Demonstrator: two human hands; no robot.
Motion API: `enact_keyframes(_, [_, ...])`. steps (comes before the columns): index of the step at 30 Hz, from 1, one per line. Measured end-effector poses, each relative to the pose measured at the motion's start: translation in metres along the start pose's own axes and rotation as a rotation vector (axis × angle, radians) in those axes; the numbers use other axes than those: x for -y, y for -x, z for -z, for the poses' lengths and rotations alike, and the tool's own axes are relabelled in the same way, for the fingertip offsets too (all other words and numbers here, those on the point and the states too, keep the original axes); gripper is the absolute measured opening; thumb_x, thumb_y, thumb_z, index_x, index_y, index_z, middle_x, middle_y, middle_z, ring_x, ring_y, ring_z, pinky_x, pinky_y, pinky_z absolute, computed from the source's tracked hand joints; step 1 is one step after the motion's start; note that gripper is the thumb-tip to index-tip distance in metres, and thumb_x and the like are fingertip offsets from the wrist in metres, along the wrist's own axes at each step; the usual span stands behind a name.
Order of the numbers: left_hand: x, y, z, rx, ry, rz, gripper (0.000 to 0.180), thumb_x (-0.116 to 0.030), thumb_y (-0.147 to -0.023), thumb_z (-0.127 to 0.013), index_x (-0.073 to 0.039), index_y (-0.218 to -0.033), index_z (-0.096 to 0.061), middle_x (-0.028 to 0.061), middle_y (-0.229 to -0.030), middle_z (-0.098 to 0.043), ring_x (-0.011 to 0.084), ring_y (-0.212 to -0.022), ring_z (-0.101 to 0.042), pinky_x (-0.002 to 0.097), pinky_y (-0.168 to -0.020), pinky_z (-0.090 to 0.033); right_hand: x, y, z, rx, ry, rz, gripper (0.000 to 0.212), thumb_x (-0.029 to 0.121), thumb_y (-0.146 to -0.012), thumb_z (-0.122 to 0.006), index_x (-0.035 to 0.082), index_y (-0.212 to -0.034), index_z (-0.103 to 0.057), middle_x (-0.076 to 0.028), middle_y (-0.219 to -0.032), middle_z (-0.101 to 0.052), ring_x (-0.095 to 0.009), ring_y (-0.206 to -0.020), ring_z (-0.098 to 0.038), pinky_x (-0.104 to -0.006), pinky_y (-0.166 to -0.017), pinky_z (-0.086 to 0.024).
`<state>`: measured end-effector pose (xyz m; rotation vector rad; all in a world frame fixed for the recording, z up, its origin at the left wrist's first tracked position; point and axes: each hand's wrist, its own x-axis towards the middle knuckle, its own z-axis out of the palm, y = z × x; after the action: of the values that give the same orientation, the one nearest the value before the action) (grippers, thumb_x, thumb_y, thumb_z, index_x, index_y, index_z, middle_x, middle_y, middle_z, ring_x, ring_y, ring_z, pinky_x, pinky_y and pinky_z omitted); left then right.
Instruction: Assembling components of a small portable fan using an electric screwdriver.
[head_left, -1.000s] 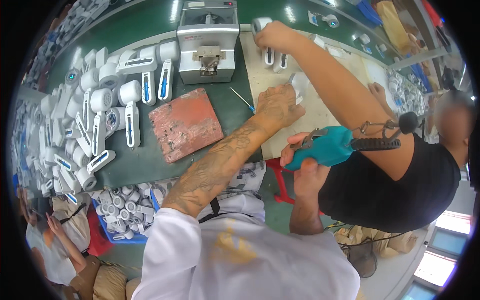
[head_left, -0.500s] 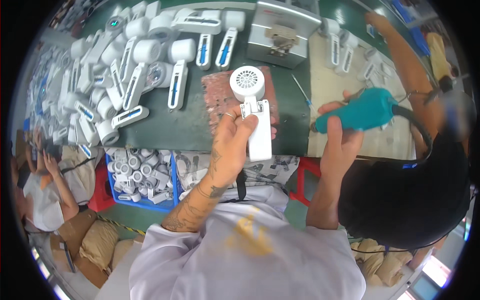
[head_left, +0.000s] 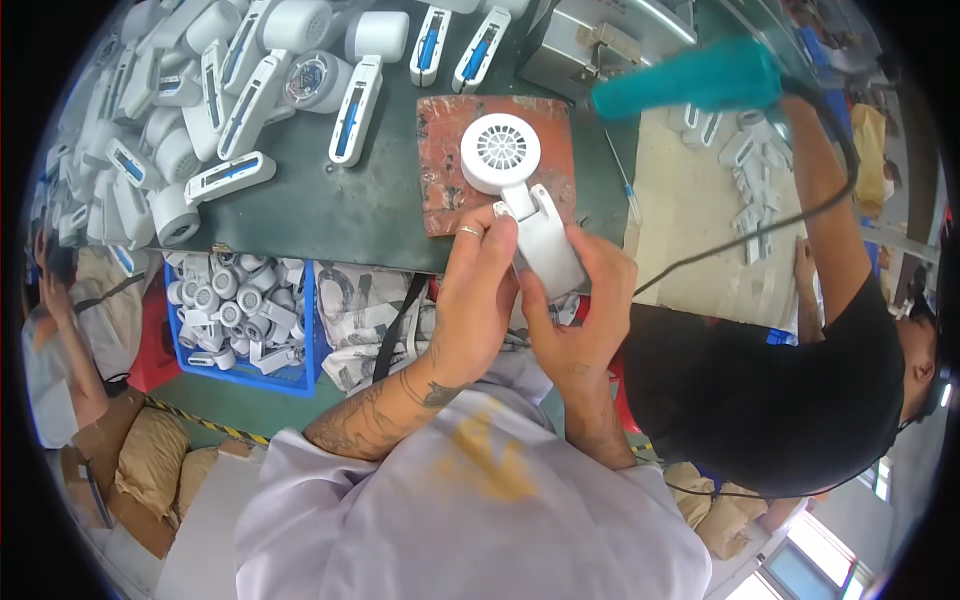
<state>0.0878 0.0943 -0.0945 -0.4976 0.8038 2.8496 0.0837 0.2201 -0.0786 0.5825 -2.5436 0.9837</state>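
White plastic makes up the small fan point(head_left: 520, 203), just above the middle of the frame, with its round head toward the top. The left hand point(head_left: 478, 290) grips its handle near the neck, from the left. The right hand point(head_left: 590, 310) is closed on the lower handle from the right. Under the fan's head is a worn red board point(head_left: 440, 150); I can't tell if they touch. The board lies on a dark green table point(head_left: 375, 212). Just right of it, a thin screwdriver point(head_left: 627, 183) lies by a tan sheet point(head_left: 680, 225). At the upper right, a teal tool point(head_left: 690, 80) looks blurry, its tip pointing left. A grey machine point(head_left: 570, 45) stands near that tip. Lots of white fans point(head_left: 265, 100) fill the upper left, and a blue bin point(head_left: 311, 335) below them holds more white parts point(head_left: 235, 312). At the right is a person in black point(head_left: 755, 400).
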Motion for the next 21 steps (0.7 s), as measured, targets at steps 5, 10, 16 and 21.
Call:
enact_keyframes(5, [-0.006, 0.000, -0.010, 0.023, 0.045, -0.046, 0.034, -0.024, -0.108, -0.042, -0.001, -0.132, -0.044, 0.0197, -0.133, -0.059, 0.0286, -0.122, -0.058, 0.0452, -0.106, -0.046, -0.007, 0.009, 0.000, -0.243, -0.488, -0.233, 0.057, 0.009, -0.091, -0.072, -0.009, -0.137, -0.045, -0.022, -0.127, -0.057, -0.024, -0.106, -0.062, -0.0368, -0.092, -0.051])
enact_keyframes(10, [-0.003, -0.001, -0.005, 0.059, 0.053, -0.044, 0.029, -0.012, -0.104, -0.043, -0.001, -0.130, -0.041, 0.0217, -0.131, -0.059, 0.0310, -0.119, -0.060, 0.0443, -0.105, -0.046, -0.005, 0.000, 0.012, -0.187, -0.713, -0.347, 0.058, 0.010, -0.095, -0.066, -0.008, -0.142, -0.037, -0.021, -0.126, -0.056, -0.024, -0.103, -0.063, -0.0352, -0.091, -0.052])
enact_keyframes(16, [-0.004, 0.001, -0.009, 0.016, -0.012, -0.012, 0.029, -0.008, -0.102, -0.044, -0.001, -0.130, -0.040, 0.0221, -0.133, -0.059, 0.0288, -0.123, -0.059, 0.0425, -0.106, -0.047, -0.006, 0.004, 0.007, -0.140, -0.898, -0.387, 0.063, 0.011, -0.094, -0.067, -0.007, -0.144, -0.034, -0.021, -0.131, -0.052, -0.023, -0.105, -0.062, -0.0363, -0.092, -0.051])
enact_keyframes(21, [-0.001, -0.001, -0.006, 0.032, 0.013, -0.040, 0.027, -0.017, -0.107, -0.044, -0.002, -0.130, -0.042, 0.0213, -0.132, -0.060, 0.0246, -0.118, -0.061, 0.0381, -0.102, -0.050, -0.002, -0.005, 0.002, 0.003, -0.630, -0.242, 0.057, 0.010, -0.085, -0.076, -0.002, -0.134, -0.049, -0.017, -0.121, -0.051, -0.024, -0.104, -0.058, -0.0375, -0.086, -0.049])
